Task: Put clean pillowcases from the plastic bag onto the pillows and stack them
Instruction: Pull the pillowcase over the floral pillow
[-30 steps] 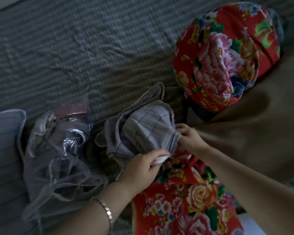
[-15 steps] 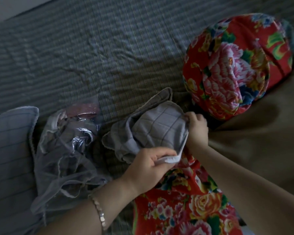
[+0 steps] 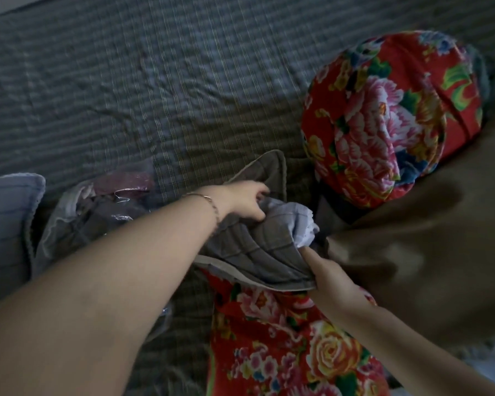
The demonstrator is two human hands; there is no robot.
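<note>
Far to the left of the left hand, a pale striped pillow (image 3: 6, 224) is lying at the edge of view. Just beside the left forearm the clear plastic bag (image 3: 97, 212) is sitting crumpled on the striped bedsheet (image 3: 155, 81), with cloth showing through it. The left hand (image 3: 246, 200) is gripping the grey checked pillowcase (image 3: 257, 247), its fingers curled round a bunched fold at the top. The right hand (image 3: 335, 278) is pinching the case's near hem, its forefinger lying along the cloth. Below both hands a red floral pillow (image 3: 297, 338) is lying partly under the case. A second floral pillow (image 3: 383, 118) is resting beyond the right hand, against a brown blanket (image 3: 426, 238).

To do this step well, I judge, the hands should be finding the open end, spreading it wide and drawing it evenly over the pillow's corners. No brand, label or writing is readable.
</note>
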